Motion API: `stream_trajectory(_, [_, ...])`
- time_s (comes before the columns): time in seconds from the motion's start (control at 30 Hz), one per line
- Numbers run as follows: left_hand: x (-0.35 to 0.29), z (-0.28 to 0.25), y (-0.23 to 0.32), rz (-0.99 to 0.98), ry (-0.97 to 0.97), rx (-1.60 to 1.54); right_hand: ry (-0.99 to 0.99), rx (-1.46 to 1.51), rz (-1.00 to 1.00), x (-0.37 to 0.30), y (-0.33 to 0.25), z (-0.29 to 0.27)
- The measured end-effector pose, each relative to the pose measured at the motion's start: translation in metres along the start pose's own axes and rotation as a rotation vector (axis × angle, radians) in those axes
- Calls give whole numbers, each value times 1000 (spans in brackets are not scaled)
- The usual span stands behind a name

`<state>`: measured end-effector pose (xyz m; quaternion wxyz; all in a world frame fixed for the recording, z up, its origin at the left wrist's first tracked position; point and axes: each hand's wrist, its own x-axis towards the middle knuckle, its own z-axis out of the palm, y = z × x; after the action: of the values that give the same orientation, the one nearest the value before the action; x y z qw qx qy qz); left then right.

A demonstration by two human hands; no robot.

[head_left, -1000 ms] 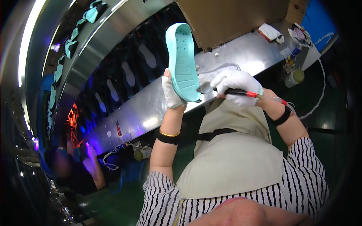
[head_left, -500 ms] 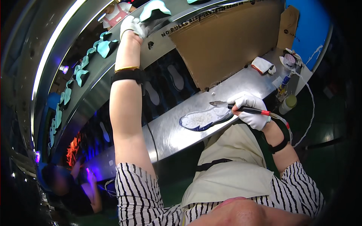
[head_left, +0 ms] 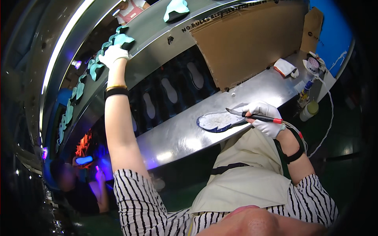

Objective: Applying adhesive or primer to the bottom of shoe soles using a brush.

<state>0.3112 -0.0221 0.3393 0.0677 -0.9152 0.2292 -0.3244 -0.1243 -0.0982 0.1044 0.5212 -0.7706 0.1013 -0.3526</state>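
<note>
One white-gloved right hand (head_left: 262,112): fingers wrapped around slim black-handled tool with red band (head_left: 264,117), metal tip pointing left. White-topped, blue-edged shoe piece (head_left: 215,120): on brushed-metal bench (head_left: 185,141), immediately left of that grip. White-gloved left hand (head_left: 114,55): extended to turquoise moulded sole (head_left: 123,40), just beyond its fingers; finger opening and any hold cannot be told.

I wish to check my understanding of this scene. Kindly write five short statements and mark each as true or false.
1. The right hand holds a corded tool. True.
2. The left hand rests on the apron. False: the left hand is stretched out near a turquoise shoe piece.
3. A sole-shaped piece lies on the metal table. True.
4. The cardboard sheet is blue. False: the cardboard sheet is brown.
5. The person's sleeves are striped. True.
</note>
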Motion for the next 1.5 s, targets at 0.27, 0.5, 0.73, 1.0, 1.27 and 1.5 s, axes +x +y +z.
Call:
stream_trajectory(0.27, [-119, -30, -61, 190, 570, -1479, 20, 85, 64, -4, 10, 14])
stream_trajectory(0.5, [-211, -31, -94, 422, -23, -2730, 88, 313, 249, 2, 7, 34])
stream_trajectory(0.73, [-315, 63, 45, -15, -1484, -3067, 18, 521, 351, -5, -1, 46])
stream_trajectory(1.0, [-406, 55, 86, -729, -1352, -2956, -16, 424, 319, -7, 7, 58])
stream_trajectory(1.27, [-408, 49, 120, -597, -841, -2747, 55, -65, -293, 8, -4, 87])
stream_trajectory(1.5, [-406, 56, 105, -675, -908, -2779, -69, 232, 9, 0, -10, 90])
